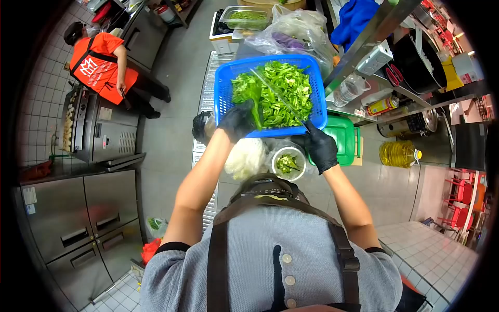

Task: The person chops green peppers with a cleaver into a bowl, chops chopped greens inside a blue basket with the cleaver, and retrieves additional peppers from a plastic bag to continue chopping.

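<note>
A blue plastic basket (219, 83) stands in front of me, heaped with cut green leafy vegetables (283, 101). My left hand (236, 122), in a black glove, is closed around a bunch of long green leaves (253, 96) at the basket's near left side. My right hand (319, 148), also black-gloved, grips a knife (280, 95) at the near right corner. Its long thin blade slants up and left over the cut greens. The handle is hidden in my fist. Below the basket, a white bucket (289, 176) holds some green pieces.
A pale bundle in plastic (244, 158) lies left of the bucket, and a green lid (338, 139) is at the right. Beyond the basket are plastic bags (299, 31) and a clear tub of greens (245, 20). A metal shelf post (371, 39) rises at the right. A co-worker (101, 62) stands far left.
</note>
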Demonstrator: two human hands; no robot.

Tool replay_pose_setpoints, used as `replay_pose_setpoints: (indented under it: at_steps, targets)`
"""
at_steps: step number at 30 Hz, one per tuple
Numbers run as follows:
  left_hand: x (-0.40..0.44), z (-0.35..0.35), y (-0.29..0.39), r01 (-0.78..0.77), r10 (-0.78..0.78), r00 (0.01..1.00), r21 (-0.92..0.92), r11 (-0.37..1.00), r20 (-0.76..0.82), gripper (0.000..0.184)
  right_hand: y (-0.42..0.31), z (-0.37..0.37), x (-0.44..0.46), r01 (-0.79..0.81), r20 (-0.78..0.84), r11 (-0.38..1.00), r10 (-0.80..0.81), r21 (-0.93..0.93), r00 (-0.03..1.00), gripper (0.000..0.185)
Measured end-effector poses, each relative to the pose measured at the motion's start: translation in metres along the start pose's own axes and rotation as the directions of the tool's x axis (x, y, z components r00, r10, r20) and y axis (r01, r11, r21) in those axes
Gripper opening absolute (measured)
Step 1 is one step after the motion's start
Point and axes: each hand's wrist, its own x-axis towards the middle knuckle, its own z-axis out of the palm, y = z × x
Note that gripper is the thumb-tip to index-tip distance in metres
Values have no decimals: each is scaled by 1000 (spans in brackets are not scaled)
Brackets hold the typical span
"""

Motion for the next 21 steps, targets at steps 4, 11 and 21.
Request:
replay_pose_setpoints:
  at_steps: [4, 11, 21]
  targets:
    - [5, 40, -19, -105, 107, 990, 28, 994, -97, 21, -36, -1, 19, 137, -67, 983, -146, -122, 987, 42]
    - [-6, 35, -21, -6, 4, 1000, -214, 977, -11, 27, -20, 18, 27, 196, -11, 946, -206, -258, 978, 45]
    - [-28, 32, -17, -142, 140, 988, -35, 989, -59, 25, -16, 12, 14, 166, -94, 981, -175, -96, 980, 46]
